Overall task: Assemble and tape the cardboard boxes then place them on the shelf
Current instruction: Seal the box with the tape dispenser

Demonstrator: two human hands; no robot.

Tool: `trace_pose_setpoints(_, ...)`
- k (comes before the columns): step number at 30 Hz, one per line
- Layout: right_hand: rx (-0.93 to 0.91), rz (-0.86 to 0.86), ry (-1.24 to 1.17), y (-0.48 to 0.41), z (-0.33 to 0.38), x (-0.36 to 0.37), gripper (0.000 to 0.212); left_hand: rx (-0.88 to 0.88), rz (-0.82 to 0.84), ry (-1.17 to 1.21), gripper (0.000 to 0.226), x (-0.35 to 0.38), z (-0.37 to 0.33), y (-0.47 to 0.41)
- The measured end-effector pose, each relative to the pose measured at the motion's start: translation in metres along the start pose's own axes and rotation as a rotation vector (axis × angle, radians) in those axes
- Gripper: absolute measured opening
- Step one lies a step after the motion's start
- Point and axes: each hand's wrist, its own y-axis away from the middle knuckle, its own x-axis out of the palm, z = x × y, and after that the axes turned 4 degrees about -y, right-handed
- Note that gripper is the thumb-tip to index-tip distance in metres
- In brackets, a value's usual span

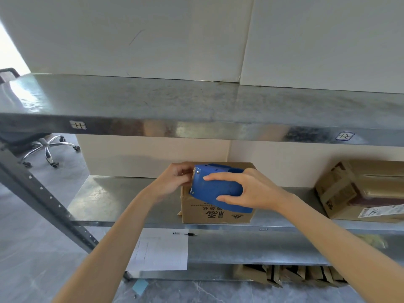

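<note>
cardboard boxes [218, 214] [341, 189] number two on shelf [131, 197]; right hand [251, 191] holds one tape dispenser [215, 189].

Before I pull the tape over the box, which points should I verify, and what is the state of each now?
1. Right hand grips the tape dispenser: ok.
2. Left hand at the toothed end has the tape end: cannot tell.
3. Cardboard box rests on the shelf: ok.
4. Top flaps closed: cannot tell, the tape dispenser hides them.
5. Second box stands apart, on the right: ok.
</note>
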Motion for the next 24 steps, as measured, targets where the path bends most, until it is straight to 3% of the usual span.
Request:
trace_pose_setpoints(12, 0.036, 0.061, 0.032, -0.001, -0.006, -0.001, 0.055, 0.121, -0.175, -0.167, 0.039, 0.003, 0.007, -0.009)
trace_pose_setpoints(20, 0.053, 0.053, -0.039, -0.011, -0.013, -0.006, 0.053, 0.111, -0.441, -0.067, 0.039, 0.005, -0.002, -0.017)
trace_pose_setpoints(24, 0.038, 0.045, -0.034, -0.015, -0.016, -0.015, 0.05, 0.094, -0.458, -0.018, 0.037, 0.006, -0.007, -0.017)
